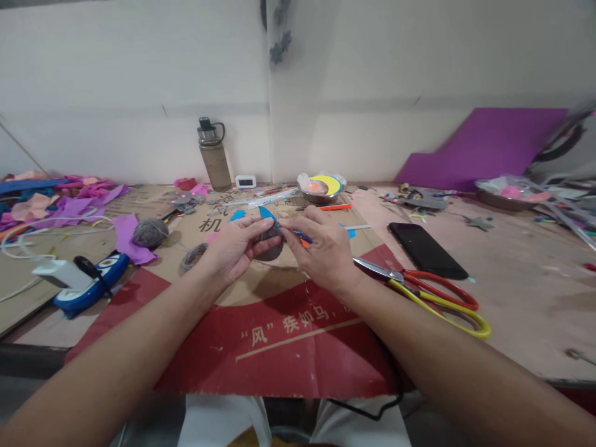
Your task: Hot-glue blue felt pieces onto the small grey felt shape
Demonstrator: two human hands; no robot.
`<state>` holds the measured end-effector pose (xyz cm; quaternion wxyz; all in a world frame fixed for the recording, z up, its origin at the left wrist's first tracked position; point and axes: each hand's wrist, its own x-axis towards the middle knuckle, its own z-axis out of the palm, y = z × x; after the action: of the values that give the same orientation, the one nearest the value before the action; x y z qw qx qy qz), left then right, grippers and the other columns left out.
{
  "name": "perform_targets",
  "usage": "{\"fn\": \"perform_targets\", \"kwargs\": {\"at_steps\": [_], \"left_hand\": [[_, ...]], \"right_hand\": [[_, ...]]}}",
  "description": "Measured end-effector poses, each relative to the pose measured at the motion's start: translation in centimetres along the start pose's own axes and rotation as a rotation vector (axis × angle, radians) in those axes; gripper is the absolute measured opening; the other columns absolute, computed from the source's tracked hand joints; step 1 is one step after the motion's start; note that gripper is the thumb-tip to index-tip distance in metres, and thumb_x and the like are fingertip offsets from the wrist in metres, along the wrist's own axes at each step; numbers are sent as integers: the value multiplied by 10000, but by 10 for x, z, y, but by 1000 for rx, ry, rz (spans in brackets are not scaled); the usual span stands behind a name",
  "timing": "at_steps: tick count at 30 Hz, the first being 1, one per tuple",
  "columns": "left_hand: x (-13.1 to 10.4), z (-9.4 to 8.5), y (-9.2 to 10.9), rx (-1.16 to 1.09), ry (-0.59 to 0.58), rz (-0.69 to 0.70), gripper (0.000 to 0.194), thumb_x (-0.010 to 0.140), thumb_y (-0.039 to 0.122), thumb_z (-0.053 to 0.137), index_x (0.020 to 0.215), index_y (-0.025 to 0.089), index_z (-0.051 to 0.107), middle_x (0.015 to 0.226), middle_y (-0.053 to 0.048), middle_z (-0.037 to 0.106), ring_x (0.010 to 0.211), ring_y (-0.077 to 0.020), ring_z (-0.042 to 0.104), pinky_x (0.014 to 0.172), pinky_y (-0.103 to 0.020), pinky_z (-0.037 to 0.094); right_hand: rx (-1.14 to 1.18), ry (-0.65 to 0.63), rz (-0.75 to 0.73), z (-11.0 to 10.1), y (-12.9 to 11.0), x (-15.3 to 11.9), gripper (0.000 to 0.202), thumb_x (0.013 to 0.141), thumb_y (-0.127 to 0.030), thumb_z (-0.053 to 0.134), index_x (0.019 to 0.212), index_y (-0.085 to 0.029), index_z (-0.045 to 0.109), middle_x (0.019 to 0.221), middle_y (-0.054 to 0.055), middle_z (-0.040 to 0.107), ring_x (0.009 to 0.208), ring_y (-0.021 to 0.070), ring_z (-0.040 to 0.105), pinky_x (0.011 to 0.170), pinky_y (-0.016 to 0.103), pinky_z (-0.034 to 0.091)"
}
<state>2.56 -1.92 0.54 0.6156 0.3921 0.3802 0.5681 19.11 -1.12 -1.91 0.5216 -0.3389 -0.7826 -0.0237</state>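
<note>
Above the cardboard sheet (261, 282), my left hand (237, 248) pinches a small dark grey piece (270, 250) that looks like felt. A bright blue curved bit (266, 212) sticks up at its top edge. My right hand (323, 245) is closed just beside it, thumb and fingertips meeting at the grey piece's right edge. What those fingertips hold is too small to make out. Something dark blue and orange (305, 239) shows at the right fingers, partly hidden. A coil of grey yarn (192, 257) lies by my left wrist.
Large scissors (419, 288) with red and yellow handles lie beside my right forearm, near a black phone (426, 249). A blue power strip (93, 285) and a grey yarn ball (149, 231) sit left. Behind stand a bottle (215, 158) and a metal bowl (321, 197).
</note>
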Motion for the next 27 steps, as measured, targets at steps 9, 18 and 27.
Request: {"fn": "perform_targets", "kwargs": {"at_steps": [9, 18, 27], "left_hand": [[2, -4, 2, 138, -18, 42, 130, 721, 223, 726, 710, 108, 665, 677, -52, 673, 583, -121, 623, 460, -182, 493], [2, -6, 1, 101, -5, 37, 135, 732, 218, 748, 724, 103, 678, 685, -38, 664, 586, -104, 612, 502, -190, 521], [5, -4, 2, 6, 195, -56, 34, 790, 91, 681, 765, 97, 659, 730, -57, 707, 623, -128, 676, 571, -241, 610]], "right_hand": [[475, -13, 367, 3, -4, 4, 200, 909, -332, 587, 786, -193, 662, 729, 1, 599, 674, 122, 499, 644, 271, 408], [672, -82, 572, 3, -7, 10, 155, 830, -338, 640, 827, -190, 686, 730, -8, 650, 651, 119, 502, 636, 269, 419], [641, -149, 630, 10, 6, 9, 155, 805, -296, 619, 837, -180, 717, 777, 12, 689, 713, 139, 566, 689, 286, 436]]}}
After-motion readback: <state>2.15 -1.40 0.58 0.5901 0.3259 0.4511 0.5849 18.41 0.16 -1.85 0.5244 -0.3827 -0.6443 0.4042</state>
